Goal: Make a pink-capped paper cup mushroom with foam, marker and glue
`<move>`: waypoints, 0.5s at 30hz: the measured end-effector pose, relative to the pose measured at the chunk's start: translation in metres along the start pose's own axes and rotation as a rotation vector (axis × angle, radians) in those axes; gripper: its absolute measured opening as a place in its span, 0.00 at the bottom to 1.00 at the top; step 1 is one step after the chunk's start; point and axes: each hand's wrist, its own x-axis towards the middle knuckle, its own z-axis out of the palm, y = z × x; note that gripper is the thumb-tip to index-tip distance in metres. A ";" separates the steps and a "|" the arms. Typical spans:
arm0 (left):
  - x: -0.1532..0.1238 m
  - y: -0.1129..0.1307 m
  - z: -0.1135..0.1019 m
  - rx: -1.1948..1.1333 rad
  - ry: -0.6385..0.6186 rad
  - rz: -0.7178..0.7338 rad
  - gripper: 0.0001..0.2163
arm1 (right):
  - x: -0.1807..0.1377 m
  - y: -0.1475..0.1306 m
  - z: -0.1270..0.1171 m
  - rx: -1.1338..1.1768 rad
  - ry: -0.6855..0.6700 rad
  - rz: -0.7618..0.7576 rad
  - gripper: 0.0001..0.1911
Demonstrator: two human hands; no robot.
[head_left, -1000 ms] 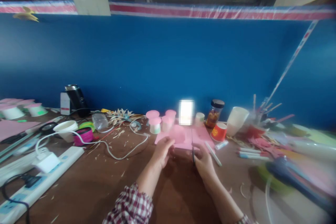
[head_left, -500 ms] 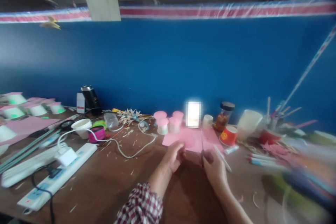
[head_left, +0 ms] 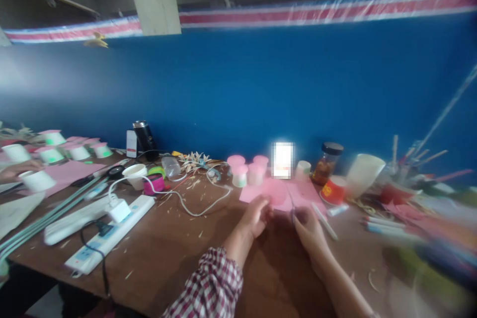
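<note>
My left hand point(head_left: 258, 216) is closed on the near edge of a pink paper point(head_left: 305, 193), thumb and fingers pinched together. A rounder, slightly deeper pink shape point(head_left: 276, 199) shows at its fingertips. My right hand point(head_left: 308, 223) grips a pair of scissors point(head_left: 292, 208), whose thin blades point away from me over the paper. Blur hides whether the blades are apart. Just behind the paper stand small paper cups point(head_left: 239, 179) topped with pink discs. A white pen-like stick point(head_left: 325, 221) lies right of my right hand.
A power strip point(head_left: 112, 238) with plugs and a white cable lies left. At the far left, a co-worker's hand point(head_left: 18, 171) is near white cups point(head_left: 37, 180). Behind stand a black flask point(head_left: 144, 139), a lidded jar point(head_left: 328, 163), a red cup point(head_left: 334, 190) and a translucent cup point(head_left: 364, 176).
The view has swung left, so everything sits farther right and a co-worker's hand has come into sight. Both my hands keep their grip at nearly the same place over the paper.
</note>
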 end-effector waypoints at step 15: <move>-0.006 -0.008 0.000 0.013 -0.097 -0.096 0.12 | 0.009 0.017 -0.004 -0.067 -0.007 -0.052 0.18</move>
